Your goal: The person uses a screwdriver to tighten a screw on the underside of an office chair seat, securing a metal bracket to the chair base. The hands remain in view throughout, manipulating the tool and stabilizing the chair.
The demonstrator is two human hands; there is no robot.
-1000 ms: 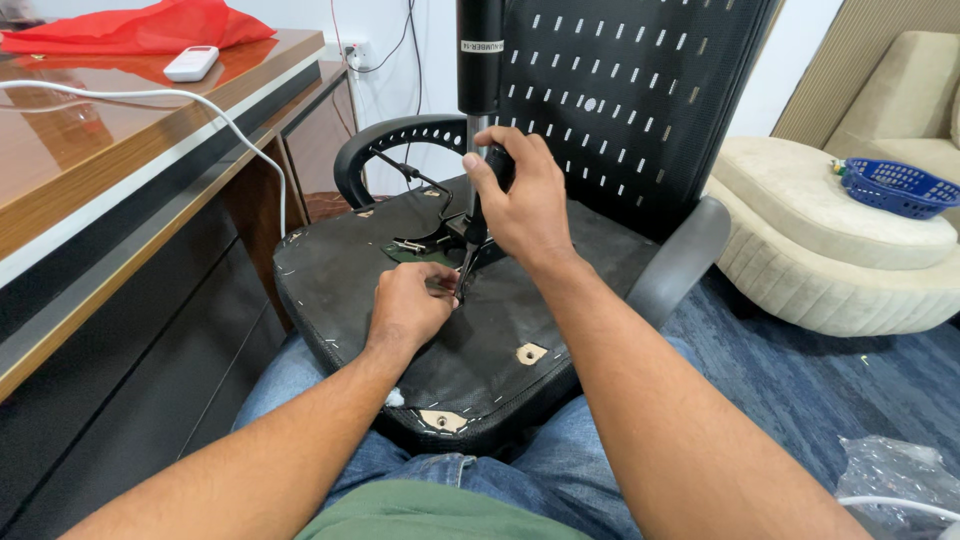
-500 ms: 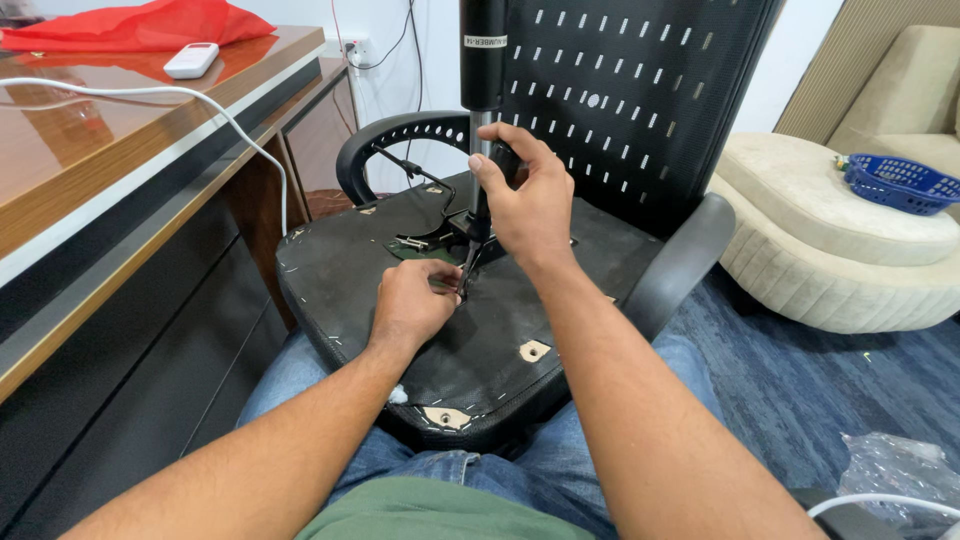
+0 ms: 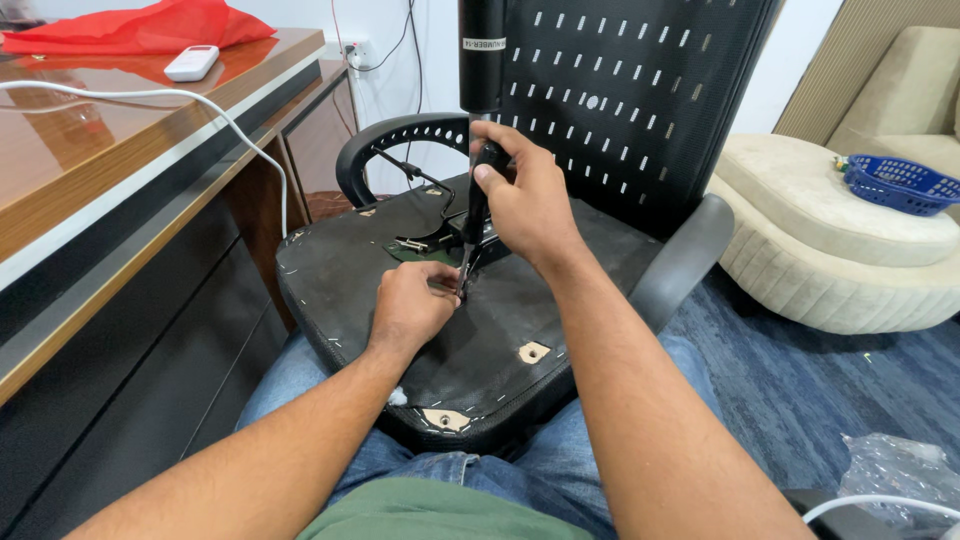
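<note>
chair (image 3: 400,300) on lap, desk (image 3: 110,190) left

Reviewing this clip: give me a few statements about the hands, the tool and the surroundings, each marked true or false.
1. The right hand grips a black-handled screwdriver. True.
2. The left hand rests on the wooden desk. False: it rests on the upturned chair seat, at the screwdriver's tip.
3. The chair seat lies across the person's lap. True.
4. A blue basket sits on the floor. False: it sits on the cream sofa.
5. A white remote lies on the desk. True.
</note>
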